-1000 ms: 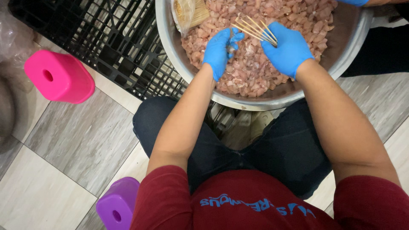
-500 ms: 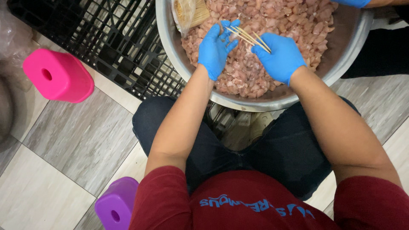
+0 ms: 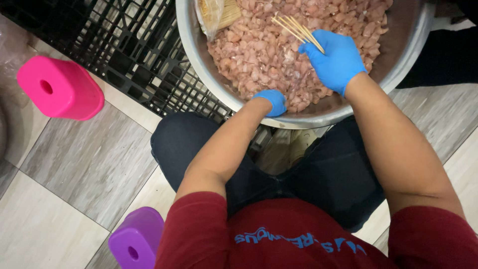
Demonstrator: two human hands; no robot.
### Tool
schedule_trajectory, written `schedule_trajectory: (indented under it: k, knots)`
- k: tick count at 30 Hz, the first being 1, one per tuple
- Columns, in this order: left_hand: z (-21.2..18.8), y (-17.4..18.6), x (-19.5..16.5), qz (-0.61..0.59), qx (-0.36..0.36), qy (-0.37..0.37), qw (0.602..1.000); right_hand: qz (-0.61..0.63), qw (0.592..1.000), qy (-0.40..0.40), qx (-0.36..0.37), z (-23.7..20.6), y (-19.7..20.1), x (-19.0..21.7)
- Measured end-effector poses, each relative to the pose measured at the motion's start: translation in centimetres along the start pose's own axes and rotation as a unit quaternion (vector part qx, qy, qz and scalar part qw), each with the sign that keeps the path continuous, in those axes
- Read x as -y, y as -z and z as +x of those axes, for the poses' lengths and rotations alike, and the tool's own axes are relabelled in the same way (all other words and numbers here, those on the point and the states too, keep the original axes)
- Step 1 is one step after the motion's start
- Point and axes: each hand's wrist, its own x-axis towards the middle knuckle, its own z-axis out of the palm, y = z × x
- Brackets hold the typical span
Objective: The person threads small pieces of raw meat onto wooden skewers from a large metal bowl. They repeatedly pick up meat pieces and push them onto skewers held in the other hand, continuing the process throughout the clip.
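A large steel bowl (image 3: 199,60) holds several pale pink cubes of raw meat (image 3: 259,55). My right hand (image 3: 336,60), in a blue glove, is closed on a bunch of thin wooden skewers (image 3: 297,31) that fan up and to the left over the meat. My left hand (image 3: 273,101), also blue-gloved, is curled down into the meat at the bowl's near edge; whether it has a piece between its fingers is hidden.
A black plastic crate (image 3: 114,50) lies under and left of the bowl. A clear bag of skewers (image 3: 215,12) rests inside the bowl's far left. A pink stool (image 3: 59,88) and a purple stool (image 3: 137,244) stand on the grey tiled floor.
My left hand has dropped from beside the skewers to the near edge of the meat. My right hand with the skewers has stayed over the bowl's right half.
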Motion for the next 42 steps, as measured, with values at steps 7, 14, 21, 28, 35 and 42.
schedule_trajectory:
  k: [7, 14, 21, 28, 35, 42]
  knots:
    - [1.6, -0.4, 0.0, 0.035, 0.034, 0.02, 0.999, -0.03, 0.999, 0.004, 0.028, 0.2, 0.0, 0.5]
    - [1.6, 0.0, 0.1, 0.036, 0.051, 0.028, 0.998, -0.036, 0.998, 0.044, 0.027, 0.1, 0.1, 0.8]
    - [1.2, 1.0, 2.8, -0.043, 0.048, -0.012, 0.998, -0.059, 0.998, -0.021, 0.033, 0.3, 0.2, 0.7]
    - [1.7, 5.9, 4.9, -0.729, -0.134, -0.175, 0.648, -0.038, 0.999, 0.019, -0.014, 0.3, 0.5, -0.1]
    - [0.8, 8.0, 6.0, -0.804, -0.201, -0.264, 0.493, -0.02, 0.999, -0.032, -0.012, 0.2, 0.1, 0.1]
    - [0.7, 8.1, 6.7, -0.83, -0.223, -0.29, 0.421, -0.009, 1.0, 0.029, -0.006, 0.3, 0.2, 0.1]
